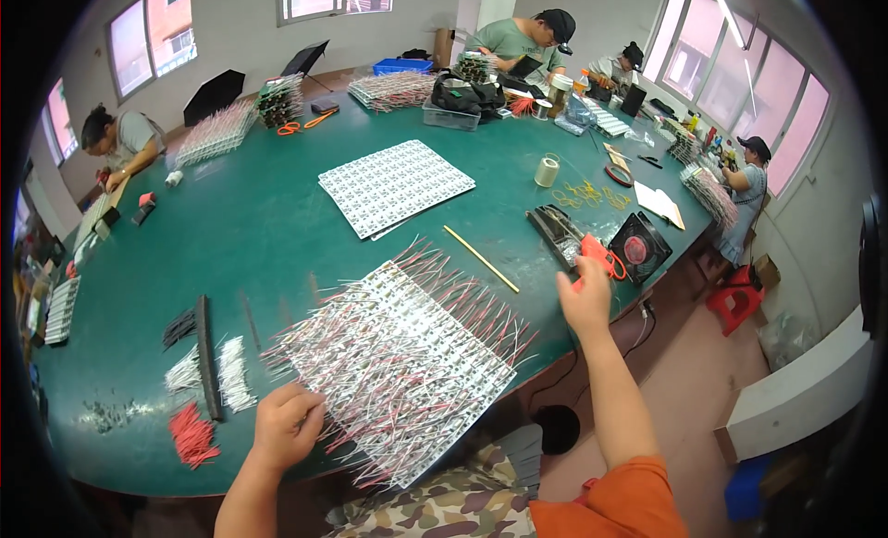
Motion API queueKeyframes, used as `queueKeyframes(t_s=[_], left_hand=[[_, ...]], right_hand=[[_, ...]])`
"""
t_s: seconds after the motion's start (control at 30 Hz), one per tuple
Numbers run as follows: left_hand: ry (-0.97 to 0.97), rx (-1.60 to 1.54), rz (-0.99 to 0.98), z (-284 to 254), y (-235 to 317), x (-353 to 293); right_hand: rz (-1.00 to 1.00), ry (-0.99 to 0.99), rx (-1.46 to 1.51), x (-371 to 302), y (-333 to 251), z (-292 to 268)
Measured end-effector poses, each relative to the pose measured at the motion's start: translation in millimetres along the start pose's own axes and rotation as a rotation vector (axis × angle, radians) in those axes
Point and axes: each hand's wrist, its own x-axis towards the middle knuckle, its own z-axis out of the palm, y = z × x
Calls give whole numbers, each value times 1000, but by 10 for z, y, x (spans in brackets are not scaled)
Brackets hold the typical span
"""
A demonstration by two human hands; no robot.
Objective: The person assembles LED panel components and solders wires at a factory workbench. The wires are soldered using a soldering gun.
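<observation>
Green table (254,237) is filling most of the view. Wired white sheet (398,353), thick with red and white leads, is lying at the near edge, right in front of the person. Stacked bare white panels (398,182) are sitting beyond it. Left hand (289,425) is curling its fingers in at the sheet's left-hand near side; can't tell if it's pinching a lead. Right hand (587,297) is reaching out to the right, well apart from the left. Black fan (640,248) is standing just past it, black tray (555,237) just left of the fan. Red-handled tool (599,251) is meeting the right fingers; can't tell if they're gripping. Thin wooden stick (481,259) is lying just beyond the sheet.
</observation>
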Motion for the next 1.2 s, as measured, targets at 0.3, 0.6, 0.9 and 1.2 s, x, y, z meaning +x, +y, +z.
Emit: queueKeyframes(t_s=[0.3,0.6,0.9,1.2], left_hand=[[217,-17,71,106,-226,-93],[208,31,77,84,-226,-86],[4,82,326,227,264,392],[-296,129,257,714,201,435]], right_hand=[[-247,-885,-521,486,-832,496],[-123,-596,-152,216,-617,-99],[269,-780,202,-1644,-426,-1656],[275,-702,201,-1911,-347,-1742]])
